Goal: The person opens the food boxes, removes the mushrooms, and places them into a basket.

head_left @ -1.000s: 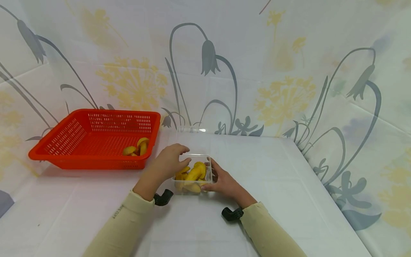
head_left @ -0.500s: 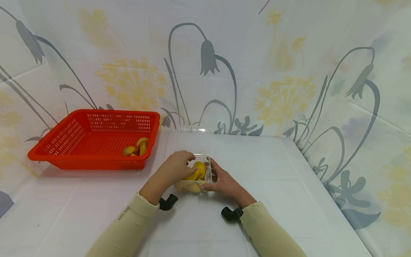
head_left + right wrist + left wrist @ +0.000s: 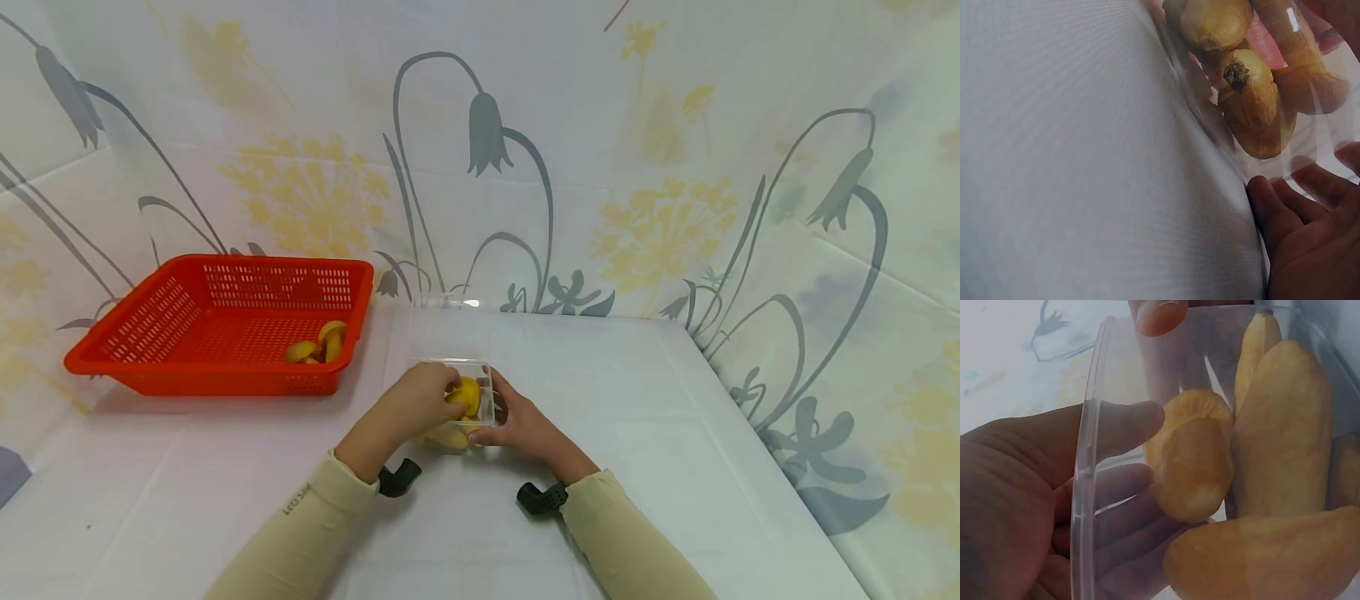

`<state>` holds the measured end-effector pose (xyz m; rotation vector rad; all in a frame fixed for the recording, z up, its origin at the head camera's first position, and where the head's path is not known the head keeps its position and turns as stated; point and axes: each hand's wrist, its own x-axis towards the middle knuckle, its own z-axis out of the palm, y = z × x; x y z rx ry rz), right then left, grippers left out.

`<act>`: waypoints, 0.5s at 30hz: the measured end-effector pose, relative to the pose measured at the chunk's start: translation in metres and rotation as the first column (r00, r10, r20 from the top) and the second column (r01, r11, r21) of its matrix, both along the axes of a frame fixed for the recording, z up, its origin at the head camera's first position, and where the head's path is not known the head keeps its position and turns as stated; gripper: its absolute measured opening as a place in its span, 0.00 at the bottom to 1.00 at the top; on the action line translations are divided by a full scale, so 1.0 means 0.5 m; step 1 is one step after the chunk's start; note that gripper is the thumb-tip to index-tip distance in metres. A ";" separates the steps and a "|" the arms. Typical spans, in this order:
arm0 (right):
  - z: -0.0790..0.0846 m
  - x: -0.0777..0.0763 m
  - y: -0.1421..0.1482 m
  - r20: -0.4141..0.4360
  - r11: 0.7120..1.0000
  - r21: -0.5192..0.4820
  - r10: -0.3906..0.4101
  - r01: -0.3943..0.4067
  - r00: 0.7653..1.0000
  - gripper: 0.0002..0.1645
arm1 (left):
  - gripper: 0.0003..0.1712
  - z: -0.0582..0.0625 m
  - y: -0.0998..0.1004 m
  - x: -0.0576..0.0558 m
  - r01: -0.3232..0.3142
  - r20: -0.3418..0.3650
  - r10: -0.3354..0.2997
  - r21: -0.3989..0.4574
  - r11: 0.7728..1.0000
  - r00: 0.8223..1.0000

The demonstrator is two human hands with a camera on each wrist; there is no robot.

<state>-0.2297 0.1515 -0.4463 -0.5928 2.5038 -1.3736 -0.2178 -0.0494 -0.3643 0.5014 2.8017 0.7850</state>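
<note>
A clear plastic box [image 3: 488, 408] with several small yellow bananas [image 3: 1285, 431] inside stands on the table in front of me. From above, my left hand [image 3: 420, 402] reaches into it. In the left wrist view its thumb and fingers lie on either side of one upright banana [image 3: 1191, 456], pinching it. My right hand [image 3: 525, 431] holds the box at its right side, thumb at the front and fingers spread round behind. In the right wrist view the bananas show through the box wall, one with a dark tip [image 3: 1235, 75]. My left hand hides part of the box's inside.
A red perforated basket [image 3: 247, 379] stands to the left, with a few more bananas [image 3: 333, 340] in its right front corner. Behind the box lies its clear open lid [image 3: 450, 303]. A flower-patterned cloth [image 3: 637, 167] hangs behind the white table [image 3: 637, 400].
My left hand has moved right and down into the box, its fingers closing on a banana. The right hand and the box have stayed in place.
</note>
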 end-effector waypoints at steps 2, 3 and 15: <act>0.001 0.000 0.000 -0.001 1.000 -0.004 0.000 0.000 1.000 0.68 | 0.21 -0.003 0.001 0.000 -0.002 0.004 0.002 -0.006 1.000 1.000; 0.001 0.001 0.000 0.002 1.000 -0.004 -0.001 0.001 1.000 0.68 | 0.21 -0.004 0.002 0.000 -0.003 0.006 0.003 -0.009 1.000 1.000; 0.007 0.005 -0.002 0.034 1.000 0.011 -0.024 0.024 0.999 0.68 | 0.17 -0.008 0.003 -0.002 0.002 -0.010 -0.002 -0.013 1.000 1.000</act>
